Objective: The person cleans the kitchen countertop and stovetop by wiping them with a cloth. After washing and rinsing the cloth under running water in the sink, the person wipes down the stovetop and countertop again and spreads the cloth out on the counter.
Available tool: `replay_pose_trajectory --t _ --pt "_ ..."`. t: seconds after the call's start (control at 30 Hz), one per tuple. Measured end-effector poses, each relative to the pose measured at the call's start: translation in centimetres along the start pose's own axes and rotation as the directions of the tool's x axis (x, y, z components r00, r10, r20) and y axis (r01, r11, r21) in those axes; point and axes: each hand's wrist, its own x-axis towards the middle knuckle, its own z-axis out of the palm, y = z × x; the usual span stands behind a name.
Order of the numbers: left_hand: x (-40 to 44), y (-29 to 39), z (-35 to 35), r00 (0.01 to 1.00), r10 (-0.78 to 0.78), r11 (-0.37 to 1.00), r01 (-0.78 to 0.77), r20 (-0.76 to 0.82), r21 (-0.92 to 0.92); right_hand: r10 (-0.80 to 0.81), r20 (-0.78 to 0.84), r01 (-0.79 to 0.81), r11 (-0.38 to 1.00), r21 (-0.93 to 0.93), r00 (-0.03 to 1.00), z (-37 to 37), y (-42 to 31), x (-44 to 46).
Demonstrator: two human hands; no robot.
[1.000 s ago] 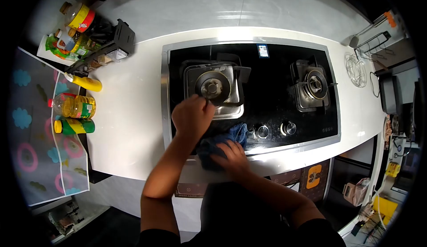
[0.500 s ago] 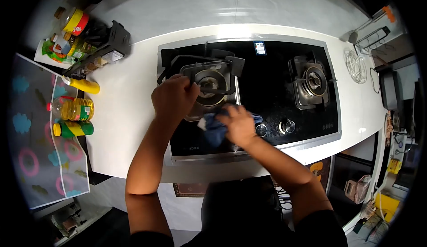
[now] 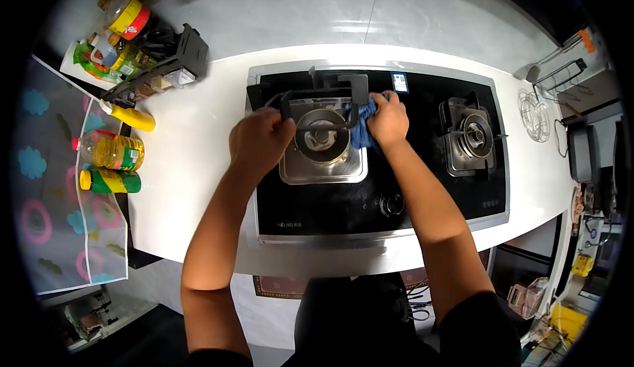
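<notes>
My left hand (image 3: 261,140) is closed on the near left part of a black pan support (image 3: 360,90), held raised and tilted over the left burner (image 3: 321,136). Beneath it shows the square steel drip tray (image 3: 322,178) set in the black glass cooktop (image 3: 413,169). In my right hand (image 3: 389,121) is a bunched blue cloth (image 3: 362,129), pressed against the right edge of the steel tray. Part of the cloth lies hidden behind the pan support and my fingers.
A second burner (image 3: 475,136) with its support is on the right. Along the left counter stand a yellow spray bottle (image 3: 135,117), an oil bottle (image 3: 119,153), a green bottle (image 3: 113,181) and a black rack (image 3: 191,53). A wire rack (image 3: 535,117) lies far right.
My right hand has moved the cloth from the front of the left burner up to its right side. My left hand still grips the pan support. The view has shifted slightly.
</notes>
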Motion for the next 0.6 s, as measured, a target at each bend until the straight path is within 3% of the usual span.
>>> replay_pose_trajectory --t 0.23,0.3,0.37,0.53,0.6 --pt "-4.8 0.3 3.8 1.000 -0.026 0.999 0.025 -0.016 -0.019 -0.045 0.036 0.044 0.998 0.049 0.998 0.2 1.5 2.8" --pt "-6.0 0.4 5.2 0.999 -0.012 0.999 0.010 -0.049 -0.044 -0.050 0.102 0.056 0.997 -0.052 0.994 -1.0 2.5 2.1" --pt "-7.2 0.3 6.3 0.995 0.046 0.997 -0.051 -0.093 -0.053 0.006 0.111 0.013 0.985 -0.175 0.994 -2.7 3.7 1.2" --pt "-9.0 -0.3 8.9 0.942 0.262 0.964 -0.263 -0.211 0.023 0.083 0.106 -0.057 0.973 -0.225 0.991 -5.5 6.5 -0.9" --pt "-9.6 -0.7 9.9 0.951 0.251 0.967 -0.253 -0.182 0.016 0.092 0.108 -0.066 0.972 -0.224 0.990 -5.9 6.6 -1.5"
